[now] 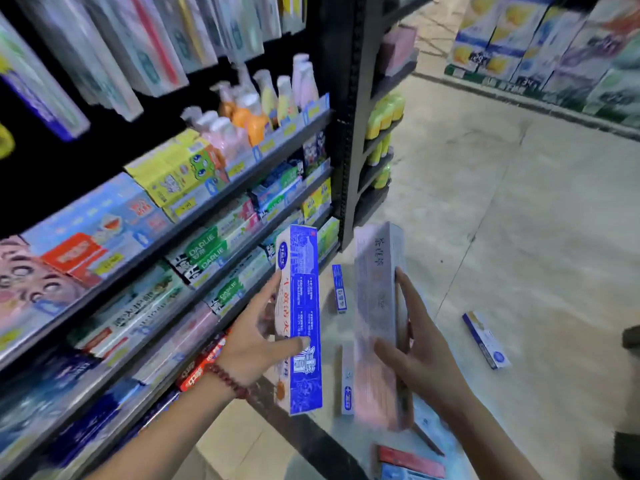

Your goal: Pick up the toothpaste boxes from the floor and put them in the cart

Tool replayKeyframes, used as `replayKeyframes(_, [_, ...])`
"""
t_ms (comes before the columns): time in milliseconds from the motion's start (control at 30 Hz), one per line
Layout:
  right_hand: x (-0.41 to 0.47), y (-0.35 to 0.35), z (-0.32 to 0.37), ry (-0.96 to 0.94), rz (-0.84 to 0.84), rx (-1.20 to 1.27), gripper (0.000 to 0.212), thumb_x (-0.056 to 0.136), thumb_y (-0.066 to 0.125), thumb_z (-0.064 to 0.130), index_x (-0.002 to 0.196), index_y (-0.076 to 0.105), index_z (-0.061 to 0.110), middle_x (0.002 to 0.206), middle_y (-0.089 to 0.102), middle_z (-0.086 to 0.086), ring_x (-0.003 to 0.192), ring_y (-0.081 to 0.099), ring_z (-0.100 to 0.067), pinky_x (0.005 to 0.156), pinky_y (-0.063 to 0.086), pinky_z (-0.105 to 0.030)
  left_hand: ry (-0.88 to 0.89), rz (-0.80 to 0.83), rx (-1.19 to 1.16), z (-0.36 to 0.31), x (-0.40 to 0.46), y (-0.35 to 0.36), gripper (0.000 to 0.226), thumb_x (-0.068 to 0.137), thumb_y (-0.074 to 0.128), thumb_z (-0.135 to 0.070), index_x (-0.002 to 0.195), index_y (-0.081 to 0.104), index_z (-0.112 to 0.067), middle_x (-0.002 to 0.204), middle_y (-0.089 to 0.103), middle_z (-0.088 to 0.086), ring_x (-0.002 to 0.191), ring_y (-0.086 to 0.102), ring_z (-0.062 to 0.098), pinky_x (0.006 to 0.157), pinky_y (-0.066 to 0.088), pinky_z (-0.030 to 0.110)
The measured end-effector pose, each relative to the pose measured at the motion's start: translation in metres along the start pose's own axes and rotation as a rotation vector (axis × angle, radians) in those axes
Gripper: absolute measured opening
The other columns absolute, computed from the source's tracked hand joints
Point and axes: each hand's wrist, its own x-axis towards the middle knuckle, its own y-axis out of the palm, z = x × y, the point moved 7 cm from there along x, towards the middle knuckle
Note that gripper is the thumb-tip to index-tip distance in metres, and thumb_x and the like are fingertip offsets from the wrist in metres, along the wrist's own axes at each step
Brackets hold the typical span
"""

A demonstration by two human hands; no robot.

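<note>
1. Blue-and-white cardboard fills the left hand (258, 337): a blue toothpaste box (300, 320) stands nearly upright in its grip, thumb across the printed front near the lower half, fingers behind the box's left edge
2. A beaded bracelet (227, 380) circles the left wrist, just below the palm
3. The right hand (420, 351) grips a pale pink toothpaste box (377, 317), also upright; the thumb presses the front face low down and the long fingers lie flat along the box's right side
4. Both held boxes stand side by side, close but apart, with floor showing in the gap
5. Between the two hands, lower on the concrete floor (519, 237), lies a white box with blue end (347, 382); beyond the fingertips a small blue box (339, 289) lies near the shelf foot
6. To the right of the right hand, well apart, a white-and-blue box (486, 340) lies flat on the floor
7. Under the right forearm, a red box (410, 458) and a light blue box (408, 475) lie close together at the frame's bottom edge
8. Left of the left hand, store shelves (207, 216) hold rows of packaged toothpaste, blurred by motion
9. No cart can be made out from this view
</note>
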Motion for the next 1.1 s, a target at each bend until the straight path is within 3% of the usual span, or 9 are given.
replayKeyframes(100, [-0.003,-0.019,0.066,-0.083,-0.035,0.001,0.092,0.063,0.062,0.046,0.143,0.017,0.054,0.144,0.044,0.013,0.125,0.050,-0.014,0.101,0.044,-0.041,0.096,-0.030,0.005,-0.077,-0.025,-0.024,0.109,0.045,0.082,-0.023,0.140,0.031,-0.033,0.106,0.064,-0.001,0.079,0.064,-0.001,0.067,0.050,0.014])
replayKeyframes(167, [-0.004,-0.029,0.112,-0.136,-0.048,0.036,0.090,0.061,0.064,0.045,0.138,0.020,0.055,0.143,0.044,0.011,0.123,0.052,-0.019,0.096,0.045,-0.027,0.167,-0.090,-0.021,-0.127,-0.044,-0.041,0.106,0.041,0.080,-0.034,0.136,0.033,-0.037,0.107,0.063,0.001,0.080,0.065,0.001,0.066,0.050,0.015])
replayKeyframes(400, [-0.008,-0.051,0.252,-0.398,0.037,0.173,0.089,0.072,0.079,0.015,0.130,0.025,0.055,0.145,0.035,0.018,0.117,0.043,0.018,0.085,0.042,-0.006,0.357,-0.249,0.014,-0.258,-0.115,-0.089,0.108,0.040,0.079,-0.033,0.138,0.036,-0.027,0.089,0.064,0.008,0.066,0.061,-0.002,0.059,0.047,0.011])
replayKeyframes(500, [-0.020,-0.053,0.295,-0.480,0.124,0.154,0.085,0.070,0.075,0.031,0.121,0.024,0.075,0.147,0.038,0.016,0.126,0.048,-0.006,0.087,0.049,-0.026,0.412,-0.389,0.045,-0.288,-0.157,-0.104,0.099,0.041,0.079,-0.041,0.130,0.036,-0.046,0.102,0.064,0.006,0.083,0.063,0.011,0.065,0.052,0.020])
replayKeyframes(633, [-0.041,-0.051,0.333,-0.552,0.234,0.156,0.090,0.056,0.077,0.057,0.128,0.024,0.071,0.147,0.041,0.006,0.128,0.048,-0.023,0.097,0.047,-0.049,0.410,-0.558,-0.054,-0.307,-0.209,-0.114,0.101,0.038,0.081,-0.041,0.130,0.041,-0.050,0.103,0.067,0.006,0.085,0.062,0.020,0.066,0.052,0.031])
replayKeyframes(733, [-0.055,-0.042,0.359,-0.583,0.366,0.302,0.088,0.058,0.079,0.044,0.130,0.032,0.064,0.141,0.049,0.004,0.119,0.056,-0.019,0.082,0.054,-0.029,0.429,-0.657,-0.125,-0.311,-0.254,-0.112,0.104,0.038,0.082,-0.034,0.134,0.043,-0.044,0.103,0.068,0.009,0.084,0.063,0.024,0.069,0.054,0.041])
replayKeyframes(800, [-0.071,-0.024,0.376,-0.617,0.457,0.302,0.084,0.068,0.078,0.033,0.129,0.030,0.065,0.136,0.053,0.004,0.114,0.059,-0.014,0.073,0.054,-0.022,0.420,-0.723,-0.135,-0.309,-0.290,-0.110,0.103,0.045,0.087,-0.023,0.136,0.042,-0.040,0.107,0.066,0.012,0.080,0.064,0.022,0.059,0.056,0.037])
replayKeyframes(900, [-0.099,0.014,0.400,-0.652,0.581,0.352,0.086,0.070,0.077,0.028,0.132,0.027,0.062,0.131,0.056,0.005,0.108,0.062,-0.012,0.069,0.056,-0.024,0.399,-0.817,-0.145,-0.306,-0.353,-0.116,0.105,0.050,0.090,-0.013,0.138,0.040,-0.042,0.113,0.063,0.015,0.074,0.066,0.018,0.045,0.049,0.025])
replayKeyframes(1100, [-0.178,0.110,0.448,-0.716,0.871,0.414,0.096,0.059,0.076,0.040,0.138,0.026,0.058,0.136,0.053,0.007,0.116,0.058,-0.017,0.075,0.054,-0.033,0.414,-1.089,-0.117,-0.296,-0.496,-0.143,0.087,0.070,0.078,-0.003,0.140,0.039,-0.037,0.093,0.072,0.007,0.073,0.069,0.018,0.050,0.054,0.028])
